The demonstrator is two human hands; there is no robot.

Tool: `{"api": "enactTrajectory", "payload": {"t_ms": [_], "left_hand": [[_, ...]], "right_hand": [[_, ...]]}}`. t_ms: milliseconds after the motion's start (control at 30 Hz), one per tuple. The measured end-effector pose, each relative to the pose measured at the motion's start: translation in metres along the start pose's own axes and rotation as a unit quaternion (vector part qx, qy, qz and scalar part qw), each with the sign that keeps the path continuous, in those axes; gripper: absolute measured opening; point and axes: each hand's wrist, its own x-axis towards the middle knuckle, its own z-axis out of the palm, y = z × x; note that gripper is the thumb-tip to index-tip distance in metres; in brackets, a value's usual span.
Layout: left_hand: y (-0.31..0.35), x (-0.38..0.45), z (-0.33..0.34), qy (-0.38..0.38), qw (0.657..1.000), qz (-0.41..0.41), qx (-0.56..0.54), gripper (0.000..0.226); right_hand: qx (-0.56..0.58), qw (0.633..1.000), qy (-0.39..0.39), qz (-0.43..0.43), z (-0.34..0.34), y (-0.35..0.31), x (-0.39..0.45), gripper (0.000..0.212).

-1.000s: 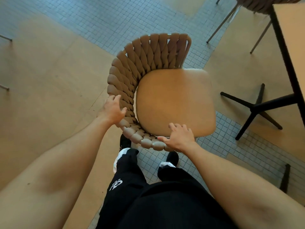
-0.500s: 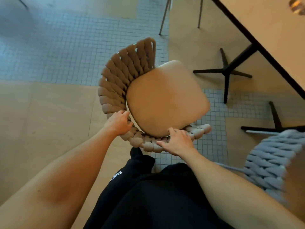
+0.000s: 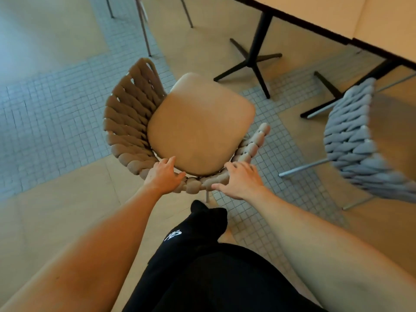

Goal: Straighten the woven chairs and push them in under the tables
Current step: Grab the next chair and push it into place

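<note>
Nearest are the person's black trousers (image 3: 202,266), with a small white logo (image 3: 172,234) on the left thigh; its shape is too blurred to read as any brand or word. No other writing shows anywhere.

Just beyond the knees, both bare forearms reach forward to the brown woven chair (image 3: 135,122). The left hand (image 3: 162,176) rests on the near curve of the woven backrest, its fingers bent over the top rim toward the tan seat cushion (image 3: 200,129), thumb lying along the outer rope. The right hand (image 3: 240,179) sits on the same rim a little to the right, fingers spread and curled over the weave, thumb stretched out along the rim toward the left hand. Both hands grip the backrest, so the chair stands directly ahead of them, its back toward the person and its seat pointing away and to the right.

The chair stands partly on small grey mosaic tiles (image 3: 56,113) and partly on tan flooring. To the right, a grey woven chair (image 3: 353,140) stands near it but apart. Farther off is a black cross-shaped table base (image 3: 252,64) under a pale table (image 3: 315,14), and the brown chair is still outside it.
</note>
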Motion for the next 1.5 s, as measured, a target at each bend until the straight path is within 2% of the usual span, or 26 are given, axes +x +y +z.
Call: {"api": "enactTrajectory", "payload": {"t_ms": [133, 467, 633, 933, 1000, 1133, 1267, 1367, 1500], "left_hand": [[-0.022, -0.007, -0.009, 0.008, 0.998, 0.041, 0.042, 0.081], [-0.090, 0.014, -0.051, -0.049, 0.977, 0.151, 0.142, 0.101], [-0.121, 0.052, -0.072, -0.088, 0.946, 0.228, 0.214, 0.109], [-0.168, 0.108, -0.084, -0.158, 0.870, 0.283, 0.372, 0.109], [-0.172, 0.109, -0.078, -0.146, 0.859, 0.296, 0.391, 0.101], [-0.166, 0.109, -0.072, -0.117, 0.871, 0.289, 0.380, 0.075], [-0.161, 0.109, -0.073, -0.079, 0.870, 0.297, 0.385, 0.033], [-0.159, 0.116, -0.075, -0.090, 0.878, 0.280, 0.379, 0.022], [-0.152, 0.130, -0.079, -0.085, 0.879, 0.278, 0.378, 0.023]], "right_hand": [[0.010, 0.999, 0.020, 0.026, 0.016, -0.019, -0.016, 0.086], [0.053, 0.994, 0.017, 0.093, 0.048, -0.097, -0.016, 0.077], [0.053, 0.990, -0.001, 0.130, 0.057, -0.140, 0.016, 0.083], [0.073, 0.977, -0.075, 0.188, 0.074, -0.181, 0.061, 0.091], [0.061, 0.976, -0.087, 0.189, 0.079, -0.186, 0.065, 0.090], [0.017, 0.981, -0.095, 0.170, 0.085, -0.190, 0.066, 0.076], [0.004, 0.986, -0.060, 0.158, 0.090, -0.185, 0.069, 0.051], [-0.016, 0.987, -0.052, 0.149, 0.086, -0.185, 0.072, 0.044], [-0.029, 0.987, -0.035, 0.151, 0.076, -0.182, 0.080, 0.041]]}}
